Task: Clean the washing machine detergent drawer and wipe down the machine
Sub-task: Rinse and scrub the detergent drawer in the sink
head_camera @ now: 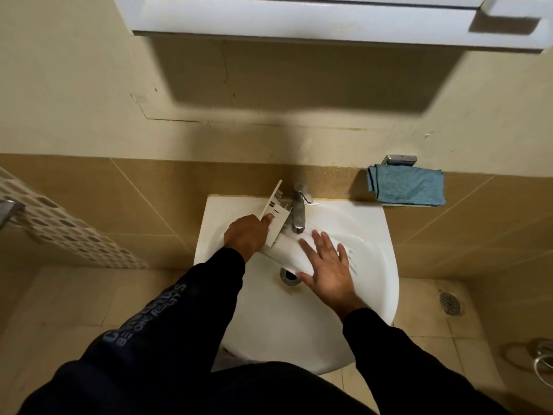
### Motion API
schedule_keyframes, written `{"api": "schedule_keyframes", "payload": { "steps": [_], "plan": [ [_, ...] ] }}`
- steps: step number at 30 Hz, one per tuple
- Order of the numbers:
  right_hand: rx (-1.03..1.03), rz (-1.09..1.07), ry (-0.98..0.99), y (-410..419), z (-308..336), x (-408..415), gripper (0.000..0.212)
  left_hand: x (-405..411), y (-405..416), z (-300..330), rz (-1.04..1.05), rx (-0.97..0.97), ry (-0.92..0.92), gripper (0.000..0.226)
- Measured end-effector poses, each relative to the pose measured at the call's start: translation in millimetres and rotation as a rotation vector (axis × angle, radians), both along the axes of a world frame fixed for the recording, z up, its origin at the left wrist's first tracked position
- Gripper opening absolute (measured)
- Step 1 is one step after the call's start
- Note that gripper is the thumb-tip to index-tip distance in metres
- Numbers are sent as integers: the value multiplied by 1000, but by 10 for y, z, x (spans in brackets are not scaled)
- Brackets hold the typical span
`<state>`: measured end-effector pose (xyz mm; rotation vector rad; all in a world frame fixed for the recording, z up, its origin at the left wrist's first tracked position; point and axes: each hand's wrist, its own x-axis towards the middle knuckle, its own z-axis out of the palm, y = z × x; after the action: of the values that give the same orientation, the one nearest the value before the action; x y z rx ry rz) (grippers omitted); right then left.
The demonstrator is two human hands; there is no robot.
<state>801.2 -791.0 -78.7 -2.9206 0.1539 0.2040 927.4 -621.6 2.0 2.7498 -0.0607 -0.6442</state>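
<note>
The white detergent drawer (pixel 276 214) leans tilted in the white sink (pixel 371 223), its front panel up against the back left of the basin. My left hand (pixel 247 233) grips the drawer from its left side. Just right of the drawer stands the chrome tap (pixel 298 209). My right hand (pixel 329 265) is flat with fingers spread, pressing on a white part of the drawer below the spout. Water appears to run from the tap, though blur hides it.
A folded blue cloth (pixel 408 185) lies on a small chrome shelf on the wall, right of the sink. The sink drain (pixel 289 276) sits by my right thumb. A white cabinet (pixel 314 19) hangs overhead. A floor drain (pixel 451 303) is at the right.
</note>
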Motion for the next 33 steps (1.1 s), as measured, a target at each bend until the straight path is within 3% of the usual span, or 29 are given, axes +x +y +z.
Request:
{"api": "schedule_keyframes", "payload": {
  "steps": [6, 12, 18, 22, 28, 31, 33],
  "plan": [
    [34, -262, 87, 451, 156, 178, 95, -40, 63, 2, -16, -23, 15, 64],
    [42, -148, -8, 247, 105, 149, 107, -118, 302, 12, -59, 47, -28, 55],
    [39, -187, 113, 177, 102, 222, 137, -89, 543, -133, 85, -35, -92, 68],
    [-130, -156, 133, 260, 227, 382, 133, -108, 550, -123, 124, -118, -71, 61],
    [110, -17, 22, -15, 125, 317, 128, -103, 614, -75, 167, -129, -38, 63],
    [295, -363, 61, 19, 61, 232, 133, -133, 615, -30, 156, -41, -37, 61],
    [366, -507, 48, 131, -8, 132, 108, -166, 616, -43, 184, -33, -24, 66]
  ]
}}
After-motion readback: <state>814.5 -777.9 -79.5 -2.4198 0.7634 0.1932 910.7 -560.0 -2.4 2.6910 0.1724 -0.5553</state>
